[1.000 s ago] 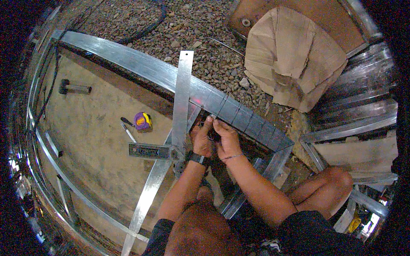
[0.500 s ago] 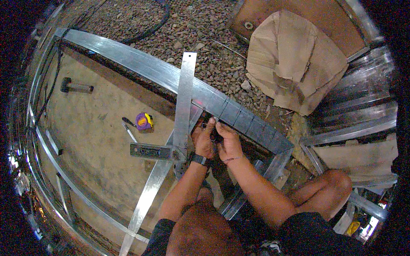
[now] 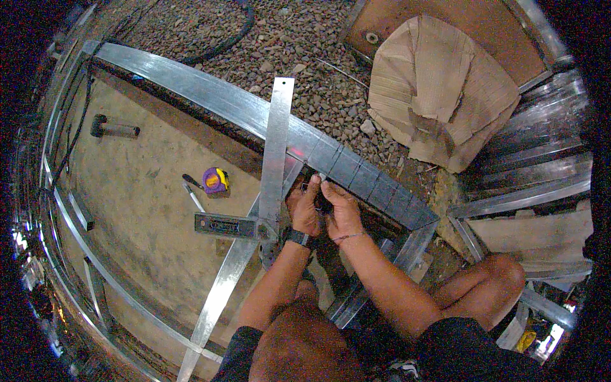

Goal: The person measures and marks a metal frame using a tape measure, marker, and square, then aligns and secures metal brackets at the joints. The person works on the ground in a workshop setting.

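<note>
Side by side, my left hand (image 3: 305, 207) and my right hand (image 3: 341, 210) are closed below the near edge of a long galvanized metal beam (image 3: 223, 91). Both thumbs point up, close together, around a small dark object (image 3: 324, 202) mostly hidden by my fingers; its kind I cannot make out. Dark lines cross the beam just beyond my hands. Left of my left hand, a try square rests with its steel blade (image 3: 277, 140) across the beam and its grey stock (image 3: 225, 225) pointing left. A thinner metal bar (image 3: 224, 286) runs beneath the square toward me.
On the floor inside the metal frame lie a purple and yellow tape measure (image 3: 215, 181), a white pen-like stick (image 3: 194, 197) and a black-headed mallet (image 3: 114, 127). Beyond the beam are gravel (image 3: 305, 38) and a crumpled cardboard sheet (image 3: 445, 95). Corrugated metal sheets (image 3: 534, 134) stand at the right.
</note>
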A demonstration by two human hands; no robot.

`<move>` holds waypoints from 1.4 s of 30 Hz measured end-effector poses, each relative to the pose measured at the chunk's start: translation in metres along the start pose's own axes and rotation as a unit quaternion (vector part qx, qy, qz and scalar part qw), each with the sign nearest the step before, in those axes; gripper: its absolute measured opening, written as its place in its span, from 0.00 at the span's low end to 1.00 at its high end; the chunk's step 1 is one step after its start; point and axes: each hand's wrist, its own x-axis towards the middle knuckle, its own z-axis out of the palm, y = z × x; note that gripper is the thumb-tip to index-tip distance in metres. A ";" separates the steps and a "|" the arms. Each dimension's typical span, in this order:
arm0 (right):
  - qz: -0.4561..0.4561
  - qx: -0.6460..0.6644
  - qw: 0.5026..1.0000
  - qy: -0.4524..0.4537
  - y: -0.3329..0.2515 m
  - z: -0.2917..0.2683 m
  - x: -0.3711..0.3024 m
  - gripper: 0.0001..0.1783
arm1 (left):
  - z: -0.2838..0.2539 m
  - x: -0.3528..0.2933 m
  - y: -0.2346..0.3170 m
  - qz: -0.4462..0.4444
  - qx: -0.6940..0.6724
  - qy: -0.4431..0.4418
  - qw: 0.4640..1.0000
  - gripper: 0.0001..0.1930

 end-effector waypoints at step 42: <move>-0.110 -0.375 0.914 0.113 0.016 -0.075 -0.017 0.18 | 0.011 -0.005 0.002 0.010 0.032 0.011 0.999 0.14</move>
